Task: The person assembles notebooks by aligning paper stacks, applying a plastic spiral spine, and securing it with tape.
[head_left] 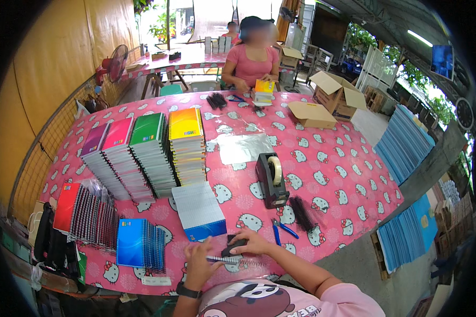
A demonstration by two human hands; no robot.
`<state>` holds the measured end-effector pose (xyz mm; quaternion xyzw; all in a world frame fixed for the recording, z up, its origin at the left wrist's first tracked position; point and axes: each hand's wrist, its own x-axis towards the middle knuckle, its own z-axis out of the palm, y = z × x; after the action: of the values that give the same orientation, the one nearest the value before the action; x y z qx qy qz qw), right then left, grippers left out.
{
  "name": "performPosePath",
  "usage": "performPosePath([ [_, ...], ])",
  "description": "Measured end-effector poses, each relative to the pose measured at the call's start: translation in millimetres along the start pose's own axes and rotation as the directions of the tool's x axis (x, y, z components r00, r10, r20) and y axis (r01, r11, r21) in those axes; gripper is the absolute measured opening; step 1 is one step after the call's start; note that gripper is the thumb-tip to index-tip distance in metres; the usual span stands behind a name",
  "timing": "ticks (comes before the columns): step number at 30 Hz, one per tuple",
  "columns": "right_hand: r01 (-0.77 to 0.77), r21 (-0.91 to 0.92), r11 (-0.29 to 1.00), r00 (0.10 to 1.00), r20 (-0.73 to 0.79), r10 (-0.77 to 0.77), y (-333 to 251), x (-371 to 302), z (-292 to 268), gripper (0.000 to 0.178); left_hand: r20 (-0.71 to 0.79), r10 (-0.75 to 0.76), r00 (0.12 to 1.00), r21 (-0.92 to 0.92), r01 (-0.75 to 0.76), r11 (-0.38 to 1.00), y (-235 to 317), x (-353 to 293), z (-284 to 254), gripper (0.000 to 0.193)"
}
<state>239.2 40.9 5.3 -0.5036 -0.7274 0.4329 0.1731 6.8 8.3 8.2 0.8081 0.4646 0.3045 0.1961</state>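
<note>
At the table's near edge my left hand grips one end of a notebook seen edge-on, its pages stacked toward me. A thin wire-like spiral coil sticks out past the notebook's right end. My right hand is curled over a small black block standing right behind the notebook. Just beyond lies a pile of loose lined sheets with blue covers. To the right of my right hand are blue-handled pliers and a bunch of black spiral coils.
Tall stacks of spiral notebooks stand at left, with red and blue ones nearer. A tape dispenser sits mid-table, by plastic sheets. Across, a person handles yellow notebooks; cardboard boxes are right.
</note>
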Motion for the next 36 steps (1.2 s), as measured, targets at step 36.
performPosePath([
  [36, 0.105, 0.062, 0.993, 0.987, -0.128, -0.097, -2.1, 14.6, 22.8, 0.055, 0.245, -0.457, 0.855, -0.953, 0.299, 0.047, -61.8, -28.2, 39.7, 0.028],
])
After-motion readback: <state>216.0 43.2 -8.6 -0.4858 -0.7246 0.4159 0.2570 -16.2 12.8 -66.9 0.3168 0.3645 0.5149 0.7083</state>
